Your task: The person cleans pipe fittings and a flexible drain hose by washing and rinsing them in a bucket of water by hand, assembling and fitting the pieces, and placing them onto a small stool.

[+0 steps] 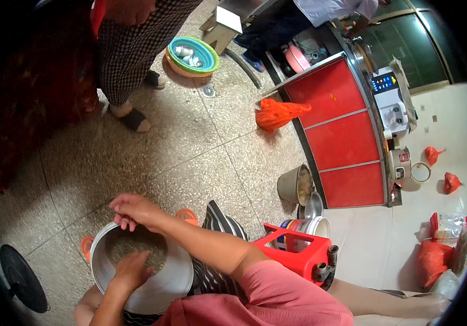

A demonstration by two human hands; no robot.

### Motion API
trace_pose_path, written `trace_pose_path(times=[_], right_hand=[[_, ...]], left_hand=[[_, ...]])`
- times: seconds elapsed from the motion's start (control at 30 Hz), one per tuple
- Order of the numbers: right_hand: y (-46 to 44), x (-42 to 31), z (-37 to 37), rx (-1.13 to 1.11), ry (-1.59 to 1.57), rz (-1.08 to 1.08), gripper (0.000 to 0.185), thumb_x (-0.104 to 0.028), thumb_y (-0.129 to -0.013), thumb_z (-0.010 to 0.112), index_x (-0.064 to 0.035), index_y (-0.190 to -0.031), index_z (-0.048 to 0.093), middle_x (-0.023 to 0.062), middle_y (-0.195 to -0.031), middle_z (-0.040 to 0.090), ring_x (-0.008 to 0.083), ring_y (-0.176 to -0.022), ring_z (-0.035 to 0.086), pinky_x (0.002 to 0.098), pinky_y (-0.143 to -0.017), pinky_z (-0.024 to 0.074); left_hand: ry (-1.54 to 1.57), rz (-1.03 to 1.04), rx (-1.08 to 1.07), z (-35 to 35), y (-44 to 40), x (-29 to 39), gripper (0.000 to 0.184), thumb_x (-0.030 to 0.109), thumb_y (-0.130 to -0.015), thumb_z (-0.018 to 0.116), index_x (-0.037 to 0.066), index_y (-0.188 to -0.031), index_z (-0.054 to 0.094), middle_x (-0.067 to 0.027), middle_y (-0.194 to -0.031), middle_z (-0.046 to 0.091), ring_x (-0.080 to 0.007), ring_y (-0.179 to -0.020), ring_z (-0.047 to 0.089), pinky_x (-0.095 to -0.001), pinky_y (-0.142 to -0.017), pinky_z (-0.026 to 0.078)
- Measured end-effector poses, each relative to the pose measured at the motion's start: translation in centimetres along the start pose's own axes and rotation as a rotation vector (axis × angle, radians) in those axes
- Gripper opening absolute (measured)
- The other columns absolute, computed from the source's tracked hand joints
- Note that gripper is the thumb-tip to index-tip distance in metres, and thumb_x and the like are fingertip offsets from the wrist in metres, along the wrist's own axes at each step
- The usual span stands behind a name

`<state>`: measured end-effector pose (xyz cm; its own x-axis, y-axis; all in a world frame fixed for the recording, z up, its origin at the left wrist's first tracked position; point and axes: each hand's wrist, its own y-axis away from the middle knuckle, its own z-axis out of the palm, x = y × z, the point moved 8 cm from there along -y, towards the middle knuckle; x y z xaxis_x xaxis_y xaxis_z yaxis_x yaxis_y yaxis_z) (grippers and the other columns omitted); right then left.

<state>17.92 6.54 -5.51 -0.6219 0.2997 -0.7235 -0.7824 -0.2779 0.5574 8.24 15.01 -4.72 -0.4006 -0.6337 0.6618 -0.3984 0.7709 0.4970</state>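
A white bucket [98,261] stands between my legs, with a layer of grey-brown, grainy-looking stuff [141,244] inside. My left hand [132,270] hangs over the bucket's opening, thumb apart from the fingers, with nothing visible in it. Over the far rim reaches my right hand [134,211], its fingers loosely bent and separated; nothing shows between them. I cannot tell whether either hand touches the stuff inside.
A red plastic stool [293,255] and a white pail [320,227] stand to my right, near a grey bucket [294,185]. A black round lid [22,277] is at left. Farther off are stacked basins [209,62], an orange bag [277,114] and two people [141,49].
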Motion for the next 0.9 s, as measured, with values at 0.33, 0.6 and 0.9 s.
trace_pose_path(times=[0.33,0.6,0.9], right_hand=[[1.5,1.0,0.5,-0.020,0.058,-0.005,0.024,-0.016,-0.086,0.047,-0.0021,-0.105,0.050,0.0052,-0.074,0.058,0.0100,-0.057,0.055,0.0209,-0.044,0.0429],[5.3,3.1,0.7,0.057,0.025,-0.015,0.026,-0.018,-0.086,0.048,-0.0025,-0.107,0.050,0.0052,-0.080,0.057,0.0101,-0.060,0.055,0.0215,-0.045,0.0433],[15.7,6.2,3.9,0.135,0.011,-0.068,0.025,-0.019,-0.087,0.046,-0.0032,-0.106,0.050,0.0040,-0.076,0.057,0.0098,-0.057,0.054,0.0218,-0.042,0.0413]], left_hand=[[-0.059,0.045,0.078,1.2,0.6,0.4,0.034,0.021,-0.072,0.062,0.004,-0.101,0.056,-0.0178,-0.089,0.058,-0.0337,-0.088,0.056,-0.0410,-0.077,0.045],[0.017,0.166,0.257,1.4,2.4,2.9,0.015,0.014,-0.071,0.060,0.004,-0.081,0.055,-0.0170,-0.079,0.056,-0.0353,-0.078,0.056,-0.0427,-0.069,0.044],[-0.145,0.063,0.251,8.3,7.2,5.4,0.034,0.021,-0.072,0.063,0.003,-0.099,0.054,-0.0188,-0.094,0.057,-0.0363,-0.085,0.055,-0.0449,-0.074,0.044]])
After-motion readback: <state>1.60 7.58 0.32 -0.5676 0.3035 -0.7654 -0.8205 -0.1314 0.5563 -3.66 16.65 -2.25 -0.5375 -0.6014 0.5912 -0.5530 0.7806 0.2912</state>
